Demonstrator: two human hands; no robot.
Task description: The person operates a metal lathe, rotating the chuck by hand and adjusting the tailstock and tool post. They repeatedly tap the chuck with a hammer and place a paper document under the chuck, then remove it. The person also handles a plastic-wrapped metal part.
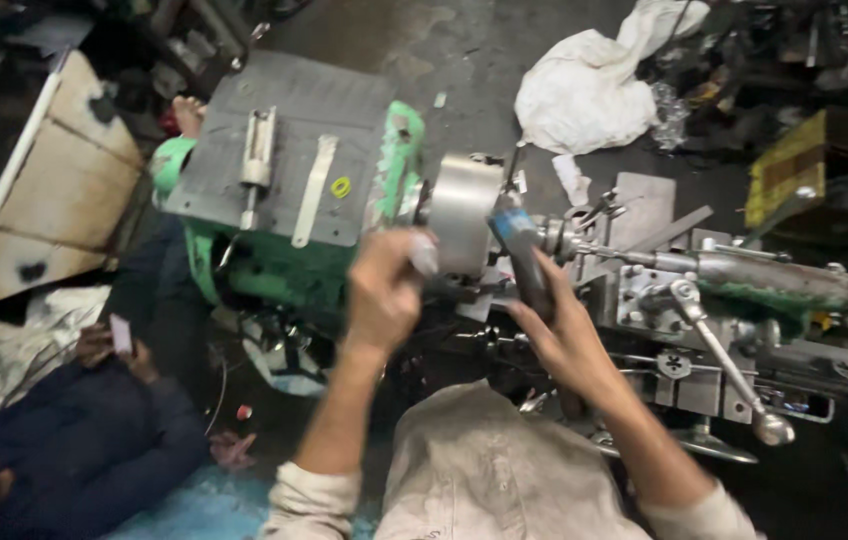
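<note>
Two hands (384,290); one lathe (464,215)

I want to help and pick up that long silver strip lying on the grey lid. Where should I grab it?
Take the silver strip by its narrow lower end, which reaches the front edge of the grey lid, probably coming from the front. It lies flat, so pinching its thin long edges there looks easiest. The bar tool beside it leaves room.

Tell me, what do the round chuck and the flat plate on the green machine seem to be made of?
Chuck: probably bare steel, with a dull silver sheen on its curved side. Flat plate: likely sheet metal, matt grey and scuffed, though paint cannot be ruled out.
</note>
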